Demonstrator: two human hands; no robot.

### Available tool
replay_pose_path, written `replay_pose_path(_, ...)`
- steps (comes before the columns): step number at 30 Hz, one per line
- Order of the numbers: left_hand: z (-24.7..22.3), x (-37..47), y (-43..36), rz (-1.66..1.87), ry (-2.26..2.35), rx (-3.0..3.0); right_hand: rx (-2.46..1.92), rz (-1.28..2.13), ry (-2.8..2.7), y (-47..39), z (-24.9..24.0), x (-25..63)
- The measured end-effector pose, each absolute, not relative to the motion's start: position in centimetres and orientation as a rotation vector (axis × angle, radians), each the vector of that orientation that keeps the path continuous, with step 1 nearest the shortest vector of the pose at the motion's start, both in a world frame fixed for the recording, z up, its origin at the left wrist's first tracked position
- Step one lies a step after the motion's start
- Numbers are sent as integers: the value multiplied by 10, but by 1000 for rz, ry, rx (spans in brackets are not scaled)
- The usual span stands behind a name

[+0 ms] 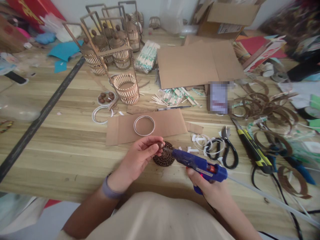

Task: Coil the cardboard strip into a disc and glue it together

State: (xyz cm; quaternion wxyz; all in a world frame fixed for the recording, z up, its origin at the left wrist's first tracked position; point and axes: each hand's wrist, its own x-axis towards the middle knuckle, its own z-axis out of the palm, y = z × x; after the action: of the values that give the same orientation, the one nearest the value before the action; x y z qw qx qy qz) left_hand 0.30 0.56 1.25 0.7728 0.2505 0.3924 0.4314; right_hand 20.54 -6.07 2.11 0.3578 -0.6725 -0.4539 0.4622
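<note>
Between the thumb and fingers of my left hand [145, 153] is a small round brown bead [160, 145]. My right hand [208, 188] grips a blue hot glue gun [197, 163] with a small red light near its trigger. The gun's nozzle points left and meets or nearly touches the bead; I cannot tell which. A long pale glue stick [260, 193] runs out of the gun's back end. Beneath the bead and nozzle, a round coil of corrugated cardboard [165, 160] lies on the table, partly covered by my left fingers.
Behind my hands, a cardboard strip [120, 133] bears a white ring [144, 125]. Farther back stand an open stick basket [126, 88], several lidded baskets [120, 51] and a dish of brown beads [106, 97]. Scissors [226, 150], a utility knife [255, 146] and curled brown strips [265, 96] lie right.
</note>
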Motion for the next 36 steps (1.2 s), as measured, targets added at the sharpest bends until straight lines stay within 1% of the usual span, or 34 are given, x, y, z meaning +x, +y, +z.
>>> replay_pose_path(13,14,5,5,940,879,552,-1718,1217,-1124,-63,27,201)
replay_pose_path(20,12,5,5,938,856,575,-1638,1315,-1227,-60,16,216)
replay_pose_path(26,13,6,5,928,849,542,-1603,1323,-1242,-61,8,221)
replay_pose_path(36,15,6,4,914,845,519,-1674,1348,-1182,-62,7,221)
